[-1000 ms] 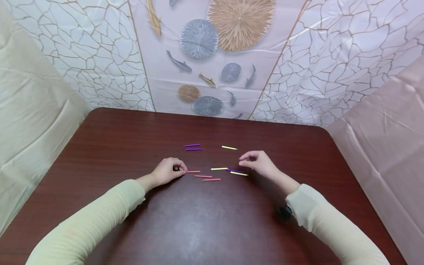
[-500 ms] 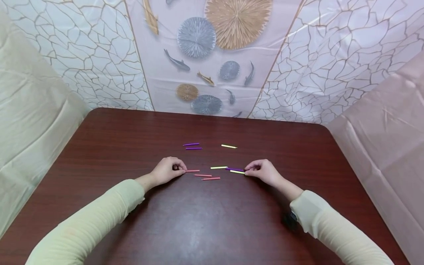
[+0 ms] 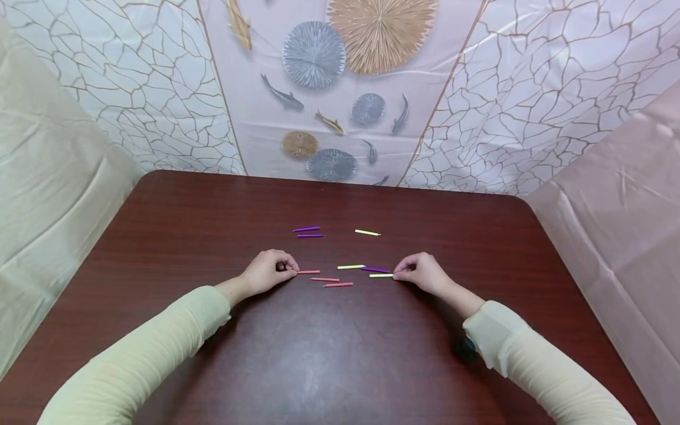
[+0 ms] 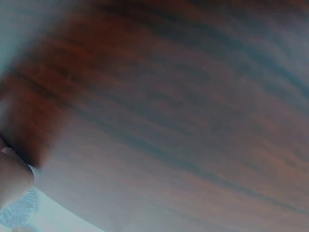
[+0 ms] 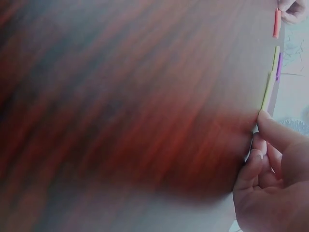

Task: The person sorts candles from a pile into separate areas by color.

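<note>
My left hand (image 3: pixel 268 271) pinches the left end of a thin red stick (image 3: pixel 309 272) between thumb and fingertips. On the right, my right hand (image 3: pixel 425 274) has thumb and finger on the right end of a thin yellow stick (image 3: pixel 380 275). The sticks look like slim candles or crayons. In the right wrist view the yellow stick (image 5: pixel 266 92) points away from the thumb tip. Two more red sticks, a lower one (image 3: pixel 337 285) and an upper one (image 3: pixel 324 279), lie between the hands. A second yellow stick (image 3: pixel 350 267) meets a purple stick (image 3: pixel 375 270) end to end.
Farther back lie two purple sticks, the upper (image 3: pixel 306 229) and the lower (image 3: pixel 310 236), and a yellow stick (image 3: pixel 368 232). All rest on a dark red-brown wooden table (image 3: pixel 329 354). A patterned curtain (image 3: pixel 329 118) hangs behind its far edge.
My right hand has come down and slightly right, from above the table onto the end of the near yellow stick. The left hand has kept its pinch on the red stick.
</note>
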### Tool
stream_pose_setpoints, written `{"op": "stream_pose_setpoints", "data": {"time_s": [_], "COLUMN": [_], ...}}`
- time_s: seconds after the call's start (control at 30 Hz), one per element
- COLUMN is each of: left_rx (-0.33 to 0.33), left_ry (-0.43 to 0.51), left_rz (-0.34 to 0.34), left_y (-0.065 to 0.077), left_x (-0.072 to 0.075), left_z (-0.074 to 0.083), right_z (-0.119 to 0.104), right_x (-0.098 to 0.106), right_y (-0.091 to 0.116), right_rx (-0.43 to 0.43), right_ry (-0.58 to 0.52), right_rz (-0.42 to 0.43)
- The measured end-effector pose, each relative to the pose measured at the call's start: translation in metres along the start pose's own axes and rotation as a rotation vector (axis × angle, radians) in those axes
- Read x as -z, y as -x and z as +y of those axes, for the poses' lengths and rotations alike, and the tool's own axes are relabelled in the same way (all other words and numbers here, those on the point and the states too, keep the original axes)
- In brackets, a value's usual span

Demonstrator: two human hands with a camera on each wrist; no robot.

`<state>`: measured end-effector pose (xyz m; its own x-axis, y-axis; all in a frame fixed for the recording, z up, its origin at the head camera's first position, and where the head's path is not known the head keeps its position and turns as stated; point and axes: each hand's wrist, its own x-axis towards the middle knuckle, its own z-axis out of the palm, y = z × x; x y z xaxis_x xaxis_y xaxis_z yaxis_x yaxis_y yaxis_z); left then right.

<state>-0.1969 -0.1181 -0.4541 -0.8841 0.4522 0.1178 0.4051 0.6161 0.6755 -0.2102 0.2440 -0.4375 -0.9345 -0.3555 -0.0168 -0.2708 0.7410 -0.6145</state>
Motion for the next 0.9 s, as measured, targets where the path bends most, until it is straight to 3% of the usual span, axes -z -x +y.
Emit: {"op": "stream_pose_setpoints", "data": {"time_s": [0.53,0.9], "left_rx": [-0.008,0.05], "left_ry": [0.01,-0.026], "left_rz": [0.006,0.134], "left_y": [-0.002,-0.009], "left_x": [0.004,0.039], "left_z": [-0.002,-0.008], "right_z": [0.0,0.001], "right_x": [0.0,0.001], "right_y": [0.002,0.001], "right_rx": [-0.019,-0.019], "right_ry": [-0.013,-0.012], "right_rz": [-0.018,-0.018]}}
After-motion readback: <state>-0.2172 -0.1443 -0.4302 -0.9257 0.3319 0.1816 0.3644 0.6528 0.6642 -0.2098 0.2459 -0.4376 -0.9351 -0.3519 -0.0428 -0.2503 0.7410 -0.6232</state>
